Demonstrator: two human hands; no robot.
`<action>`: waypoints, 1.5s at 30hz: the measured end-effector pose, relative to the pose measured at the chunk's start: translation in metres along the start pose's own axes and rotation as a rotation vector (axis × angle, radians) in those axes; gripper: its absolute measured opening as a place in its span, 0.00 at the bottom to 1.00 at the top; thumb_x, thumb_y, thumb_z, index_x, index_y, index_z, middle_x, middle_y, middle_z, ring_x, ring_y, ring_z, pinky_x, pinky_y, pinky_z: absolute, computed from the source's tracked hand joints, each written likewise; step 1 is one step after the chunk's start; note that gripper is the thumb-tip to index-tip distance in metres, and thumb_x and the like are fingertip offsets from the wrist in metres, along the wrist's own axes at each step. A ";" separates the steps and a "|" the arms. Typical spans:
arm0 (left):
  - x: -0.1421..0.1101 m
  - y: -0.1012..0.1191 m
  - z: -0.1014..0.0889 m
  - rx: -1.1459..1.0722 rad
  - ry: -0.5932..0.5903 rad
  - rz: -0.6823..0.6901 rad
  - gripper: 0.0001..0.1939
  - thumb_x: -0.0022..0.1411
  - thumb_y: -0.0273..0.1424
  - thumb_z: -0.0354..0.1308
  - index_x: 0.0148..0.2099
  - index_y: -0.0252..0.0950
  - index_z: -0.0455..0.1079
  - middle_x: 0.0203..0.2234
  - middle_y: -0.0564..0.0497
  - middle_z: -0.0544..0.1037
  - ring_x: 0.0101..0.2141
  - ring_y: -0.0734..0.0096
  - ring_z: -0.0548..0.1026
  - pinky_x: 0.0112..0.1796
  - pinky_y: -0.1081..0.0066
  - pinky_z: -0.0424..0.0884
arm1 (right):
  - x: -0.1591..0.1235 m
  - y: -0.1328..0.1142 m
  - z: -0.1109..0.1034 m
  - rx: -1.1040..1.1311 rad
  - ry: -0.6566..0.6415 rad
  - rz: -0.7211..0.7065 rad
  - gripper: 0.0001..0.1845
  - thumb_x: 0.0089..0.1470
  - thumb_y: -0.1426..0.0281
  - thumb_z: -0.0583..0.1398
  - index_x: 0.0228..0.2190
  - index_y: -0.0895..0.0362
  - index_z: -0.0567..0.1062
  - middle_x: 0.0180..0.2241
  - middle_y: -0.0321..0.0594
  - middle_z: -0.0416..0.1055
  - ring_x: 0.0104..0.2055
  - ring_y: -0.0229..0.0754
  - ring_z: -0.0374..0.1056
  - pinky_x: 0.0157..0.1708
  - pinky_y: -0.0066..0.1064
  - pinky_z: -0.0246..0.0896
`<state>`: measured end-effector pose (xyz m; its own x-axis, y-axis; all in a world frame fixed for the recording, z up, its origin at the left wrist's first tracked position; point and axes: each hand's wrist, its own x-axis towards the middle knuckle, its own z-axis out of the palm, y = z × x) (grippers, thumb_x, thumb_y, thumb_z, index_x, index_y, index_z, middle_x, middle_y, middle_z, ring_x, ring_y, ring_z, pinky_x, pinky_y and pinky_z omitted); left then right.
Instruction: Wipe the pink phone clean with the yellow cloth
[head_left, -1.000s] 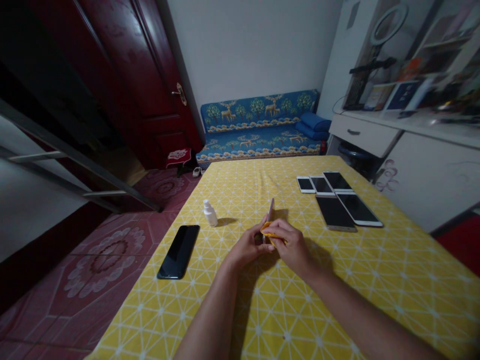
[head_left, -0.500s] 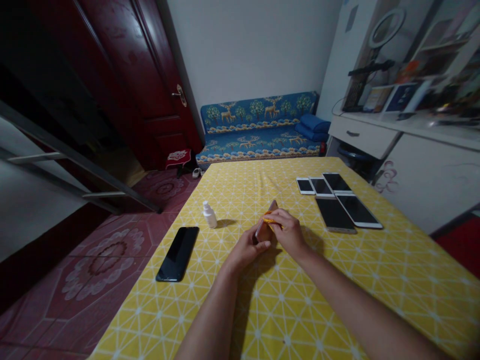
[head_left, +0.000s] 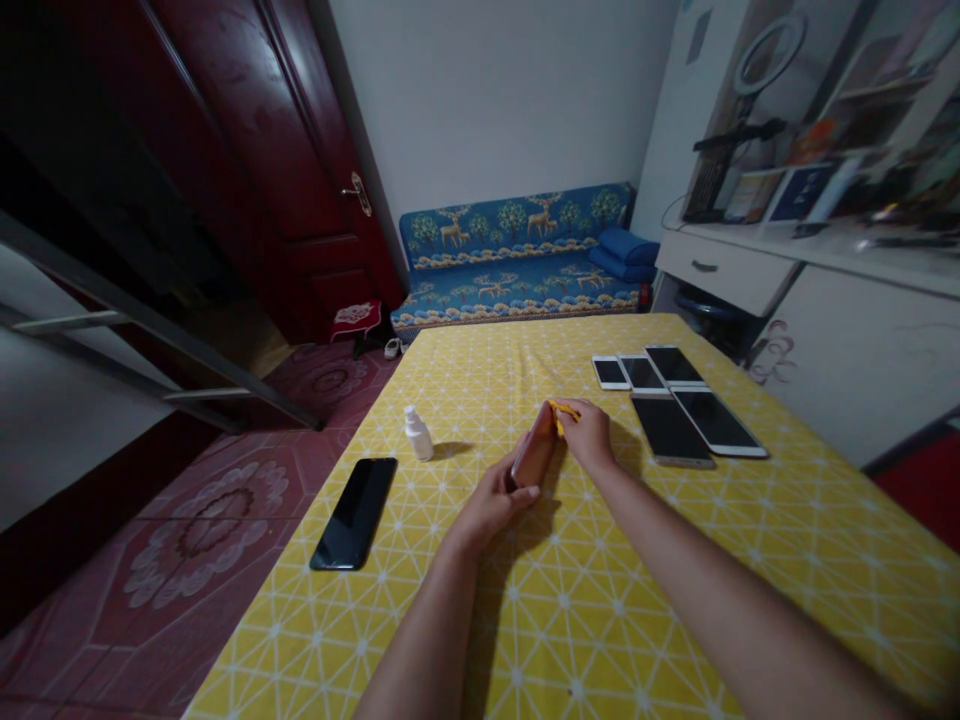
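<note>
My left hand (head_left: 495, 500) grips the near end of a pinkish phone (head_left: 537, 452), which is tilted up above the table. At its far right edge, my right hand (head_left: 587, 432) pinches a small yellow cloth (head_left: 562, 411) against the phone. Part of the cloth is hidden by my fingers. To the left stands a small white bottle (head_left: 418, 434). A black phone (head_left: 355, 513) lies face up near the table's left edge.
Several phones lie grouped at the right, among them a dark one (head_left: 671, 430) and a white-framed one (head_left: 718, 422). A yellow patterned cloth (head_left: 615, 640) covers the table. Beyond are a blue sofa (head_left: 517, 280) and a white cabinet (head_left: 847, 350).
My right hand has slid the yellow cloth from the middle of the phone to its far right edge, uncovering more of the phone. My left hand keeps its grip.
</note>
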<state>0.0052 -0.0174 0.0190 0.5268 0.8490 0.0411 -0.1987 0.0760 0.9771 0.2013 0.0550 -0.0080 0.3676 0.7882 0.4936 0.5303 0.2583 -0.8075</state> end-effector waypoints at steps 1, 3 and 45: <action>0.000 0.001 0.000 0.000 0.003 0.004 0.39 0.48 0.32 0.70 0.63 0.40 0.67 0.59 0.43 0.71 0.61 0.42 0.63 0.62 0.45 0.54 | -0.001 0.004 0.001 -0.011 -0.001 0.028 0.13 0.46 0.72 0.56 0.30 0.55 0.81 0.33 0.42 0.80 0.38 0.48 0.74 0.42 0.40 0.69; -0.001 0.002 0.000 0.005 0.014 0.029 0.37 0.48 0.31 0.70 0.62 0.40 0.68 0.61 0.44 0.69 0.64 0.43 0.59 0.64 0.48 0.51 | -0.004 0.010 0.003 -0.036 -0.008 0.076 0.12 0.45 0.72 0.56 0.27 0.54 0.81 0.30 0.41 0.79 0.35 0.47 0.74 0.38 0.38 0.69; 0.010 -0.014 -0.009 -0.929 0.360 -0.110 0.22 0.64 0.30 0.56 0.59 0.31 0.65 0.40 0.40 0.79 0.38 0.62 0.78 0.36 0.68 0.77 | -0.077 -0.056 -0.012 -0.195 -0.354 -0.407 0.24 0.52 0.84 0.52 0.39 0.50 0.80 0.38 0.40 0.72 0.41 0.42 0.71 0.39 0.30 0.67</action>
<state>0.0061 -0.0054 0.0044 0.3306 0.9085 -0.2556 -0.8115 0.4119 0.4144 0.1527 -0.0272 0.0034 -0.1561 0.7941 0.5874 0.7188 0.4992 -0.4838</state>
